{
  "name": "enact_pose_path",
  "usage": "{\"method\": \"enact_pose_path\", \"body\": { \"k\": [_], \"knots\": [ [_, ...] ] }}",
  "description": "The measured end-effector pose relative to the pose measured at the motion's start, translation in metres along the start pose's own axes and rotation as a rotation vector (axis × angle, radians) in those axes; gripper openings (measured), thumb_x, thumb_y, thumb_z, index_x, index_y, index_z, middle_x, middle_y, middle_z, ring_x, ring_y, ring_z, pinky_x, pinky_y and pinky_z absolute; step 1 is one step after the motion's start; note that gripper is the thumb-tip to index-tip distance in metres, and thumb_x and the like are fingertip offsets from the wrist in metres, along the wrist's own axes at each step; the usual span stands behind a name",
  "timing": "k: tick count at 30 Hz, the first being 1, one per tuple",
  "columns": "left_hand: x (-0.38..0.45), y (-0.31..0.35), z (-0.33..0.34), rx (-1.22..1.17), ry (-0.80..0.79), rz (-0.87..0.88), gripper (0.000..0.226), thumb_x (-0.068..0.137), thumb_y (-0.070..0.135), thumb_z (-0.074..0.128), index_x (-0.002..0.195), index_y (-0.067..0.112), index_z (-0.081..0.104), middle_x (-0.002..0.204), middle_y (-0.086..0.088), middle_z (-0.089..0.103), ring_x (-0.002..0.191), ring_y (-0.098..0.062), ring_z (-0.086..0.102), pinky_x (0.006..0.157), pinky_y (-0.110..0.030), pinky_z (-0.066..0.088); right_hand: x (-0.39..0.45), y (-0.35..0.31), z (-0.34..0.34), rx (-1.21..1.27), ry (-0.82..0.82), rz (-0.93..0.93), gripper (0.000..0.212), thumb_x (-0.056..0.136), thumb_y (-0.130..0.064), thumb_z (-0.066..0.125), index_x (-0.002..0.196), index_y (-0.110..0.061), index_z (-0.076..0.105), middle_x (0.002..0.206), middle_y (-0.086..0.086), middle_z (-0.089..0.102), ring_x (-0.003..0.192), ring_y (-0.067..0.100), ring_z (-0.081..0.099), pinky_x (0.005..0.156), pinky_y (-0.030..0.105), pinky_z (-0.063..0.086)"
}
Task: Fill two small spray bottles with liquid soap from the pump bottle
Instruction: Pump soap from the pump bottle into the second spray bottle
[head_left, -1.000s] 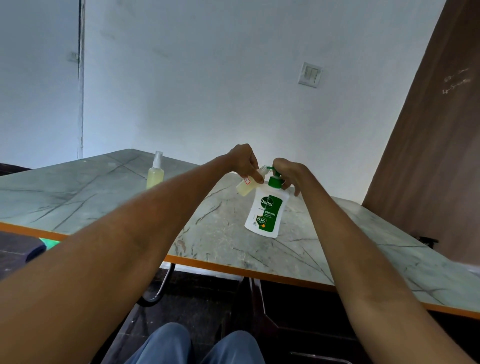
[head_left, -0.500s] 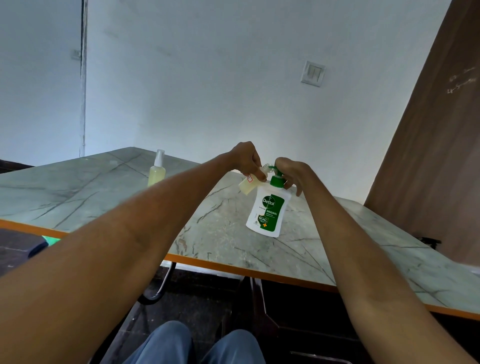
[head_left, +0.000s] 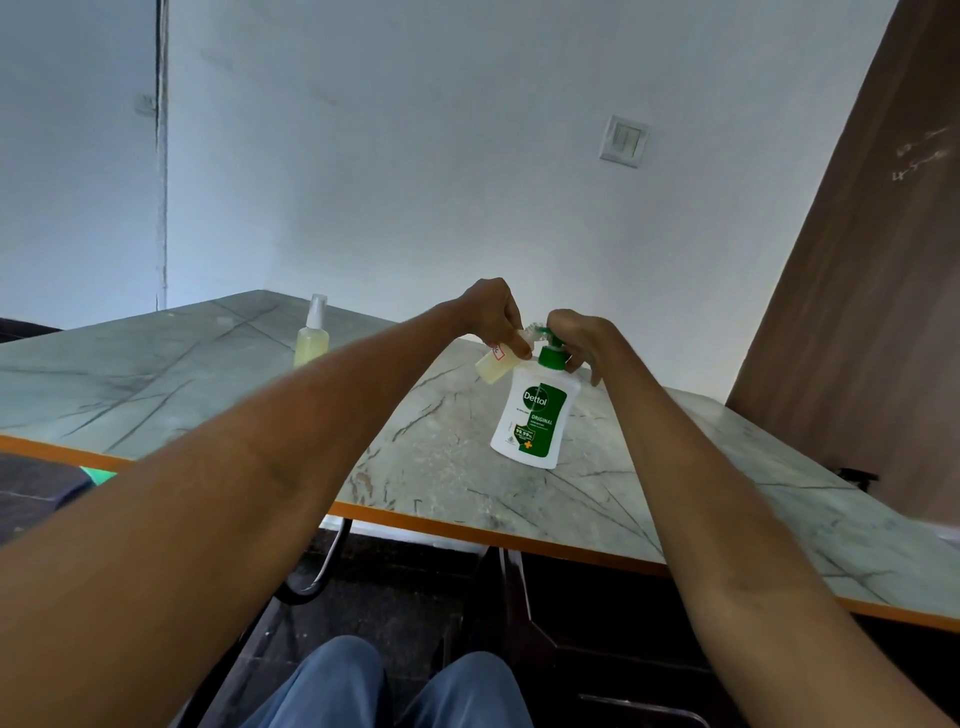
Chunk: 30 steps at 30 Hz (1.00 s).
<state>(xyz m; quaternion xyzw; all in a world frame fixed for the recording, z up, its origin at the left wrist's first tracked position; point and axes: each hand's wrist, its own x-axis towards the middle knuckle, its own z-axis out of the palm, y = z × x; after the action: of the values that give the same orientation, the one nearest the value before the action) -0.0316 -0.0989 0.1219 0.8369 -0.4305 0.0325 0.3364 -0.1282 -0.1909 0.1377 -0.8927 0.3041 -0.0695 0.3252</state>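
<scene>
One capped spray bottle (head_left: 311, 340) stands filled on the worktop (head_left: 156, 374); the left hand (head_left: 491, 312) grip holds the second bottle (head_left: 496, 364), part-filled, at the spout while the right hand (head_left: 576, 338) grip presses the pump bottle (head_left: 535, 415).

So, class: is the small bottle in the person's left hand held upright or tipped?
Tipped. The small bottle slants, its open neck raised toward the green nozzle of the pump bottle, base lower left, gripped by the left hand.
</scene>
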Motion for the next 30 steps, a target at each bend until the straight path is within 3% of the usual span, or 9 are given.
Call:
{"method": "enact_pose_path", "body": {
  "k": [2, 8, 13, 17, 20, 23, 27, 29, 30],
  "knots": [
    [-0.001, 0.001, 0.000, -0.007, 0.007, 0.001, 0.036, 0.065, 0.026, 0.083, 0.091, 0.002, 0.073, 0.068, 0.001, 0.063, 0.069, -0.015, 0.058, 0.052, -0.008, 0.044, 0.001, 0.001, -0.001, 0.017, -0.017, -0.003, 0.042, 0.097, -0.013, 0.018, 0.130, 0.001, 0.039, 0.140, 0.021, 0.043, 0.127, 0.031, 0.045, 0.076, 0.038, 0.032],
    [-0.002, -0.005, -0.001, -0.042, 0.013, -0.023, 0.038, 0.065, 0.026, 0.083, 0.092, 0.001, 0.073, 0.076, -0.005, 0.067, 0.065, -0.013, 0.058, 0.048, -0.004, 0.041, 0.006, -0.002, -0.006, 0.037, -0.040, -0.005, 0.024, 0.095, -0.014, 0.021, 0.080, -0.009, 0.038, 0.137, 0.019, 0.046, 0.123, 0.030, 0.048, 0.074, 0.038, 0.032],
    [-0.009, -0.018, 0.009, -0.118, 0.040, -0.074, 0.038, 0.064, 0.020, 0.083, 0.092, -0.002, 0.071, 0.090, -0.009, 0.068, 0.067, -0.012, 0.059, 0.057, -0.012, 0.046, 0.022, 0.005, -0.014, 0.115, -0.071, 0.000, 0.020, 0.091, -0.027, 0.035, 0.084, -0.010, 0.043, 0.119, 0.012, 0.056, 0.094, 0.027, 0.056, 0.096, 0.054, 0.031],
    [-0.028, -0.032, 0.018, -0.155, 0.003, -0.087, 0.037, 0.068, 0.014, 0.080, 0.095, -0.009, 0.068, 0.089, -0.008, 0.064, 0.079, -0.016, 0.055, 0.062, -0.018, 0.041, 0.022, 0.003, -0.029, 0.204, -0.086, -0.016, 0.044, 0.089, -0.033, 0.039, 0.129, -0.015, 0.042, 0.121, 0.012, 0.058, 0.083, 0.022, 0.059, 0.103, 0.059, 0.025],
    [-0.048, -0.043, 0.022, -0.152, -0.023, -0.073, 0.034, 0.073, 0.012, 0.076, 0.094, -0.013, 0.066, 0.076, -0.007, 0.062, 0.066, -0.014, 0.050, 0.058, -0.019, 0.034, 0.019, 0.005, -0.031, 0.287, -0.032, -0.037, 0.049, 0.093, -0.033, 0.035, 0.138, -0.015, 0.035, 0.112, 0.010, 0.061, 0.081, 0.021, 0.061, 0.105, 0.059, 0.023],
    [-0.068, -0.050, 0.030, -0.123, -0.019, -0.086, 0.029, 0.080, 0.010, 0.069, 0.092, -0.016, 0.064, 0.064, -0.001, 0.054, 0.055, -0.009, 0.044, 0.055, -0.017, 0.032, 0.013, 0.016, -0.026, 0.348, 0.045, -0.063, 0.047, 0.095, -0.028, 0.032, 0.140, -0.014, 0.032, 0.108, 0.010, 0.063, 0.093, 0.025, 0.062, 0.097, 0.047, 0.034],
    [-0.086, -0.062, 0.046, -0.168, 0.033, -0.126, 0.022, 0.084, 0.013, 0.065, 0.079, -0.007, 0.061, 0.065, -0.005, 0.050, 0.065, -0.017, 0.048, 0.060, -0.021, 0.034, 0.006, 0.048, -0.020, 0.306, 0.136, -0.074, 0.044, 0.098, -0.015, 0.034, 0.140, -0.002, 0.032, 0.125, 0.018, 0.058, 0.071, 0.021, 0.056, 0.056, 0.024, 0.035],
    [-0.090, -0.065, 0.049, -0.200, 0.075, -0.140, 0.026, 0.084, 0.017, 0.065, 0.091, -0.008, 0.062, 0.082, -0.013, 0.057, 0.080, -0.024, 0.055, 0.064, -0.022, 0.038, 0.006, 0.067, -0.013, 0.250, 0.113, -0.053, 0.042, 0.097, -0.012, 0.038, 0.137, 0.000, 0.036, 0.119, 0.015, 0.060, 0.065, 0.015, 0.053, 0.058, 0.022, 0.039],
    [-0.091, -0.065, 0.050, -0.204, 0.084, -0.146, 0.032, 0.083, 0.018, 0.066, 0.100, -0.008, 0.062, 0.090, -0.015, 0.059, 0.087, -0.028, 0.057, 0.068, -0.024, 0.041, 0.007, 0.077, -0.009, 0.235, 0.093, -0.031, 0.041, 0.096, -0.012, 0.040, 0.136, -0.001, 0.038, 0.112, 0.012, 0.061, 0.067, 0.015, 0.055, 0.069, 0.027, 0.044]
  ]
}}
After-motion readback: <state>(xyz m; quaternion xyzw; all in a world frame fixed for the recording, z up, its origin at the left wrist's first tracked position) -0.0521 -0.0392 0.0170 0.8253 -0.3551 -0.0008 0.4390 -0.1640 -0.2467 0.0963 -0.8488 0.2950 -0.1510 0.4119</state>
